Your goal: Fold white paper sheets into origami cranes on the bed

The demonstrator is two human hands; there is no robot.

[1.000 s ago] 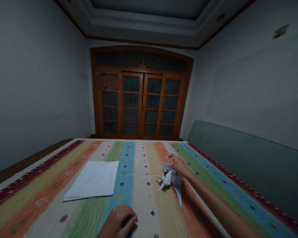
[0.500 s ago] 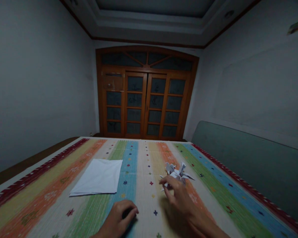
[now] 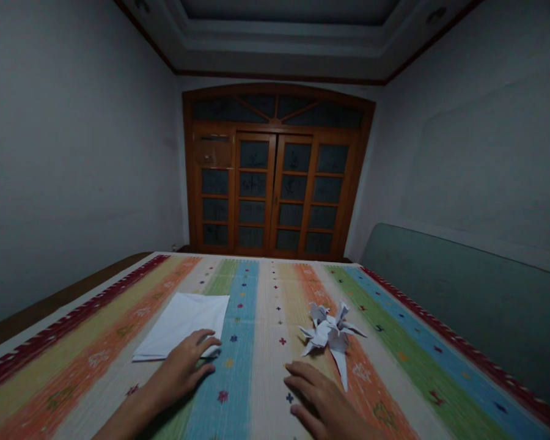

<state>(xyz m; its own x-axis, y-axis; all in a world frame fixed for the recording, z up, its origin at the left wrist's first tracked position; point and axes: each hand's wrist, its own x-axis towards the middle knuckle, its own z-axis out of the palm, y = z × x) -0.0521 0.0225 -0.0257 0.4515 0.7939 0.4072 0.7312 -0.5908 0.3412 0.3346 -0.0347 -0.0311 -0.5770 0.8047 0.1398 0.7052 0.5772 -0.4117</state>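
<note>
On the left half of the table lies a flat stack of white paper sheets [image 3: 183, 321]. My left hand [image 3: 187, 357] reaches over the stack's near right corner with its fingers apart; whether it touches the paper I cannot tell. A clump of folded white paper figures [image 3: 327, 330], with pointed wings and tips, rests on the right half. Just on the near side of these figures is my right hand [image 3: 314, 391], its fingers spread and holding nothing.
A striped, patterned cloth [image 3: 266, 305] covers the table. Along the right side stands a grey-green panel [image 3: 462, 299]. Beyond the far table edge is a wooden door with glass panes [image 3: 275, 189]. Plain walls rise on both sides.
My left hand has moved left and forward to the paper stack and its fingers have opened. My right hand has drawn back from the folded paper figures towards me.
</note>
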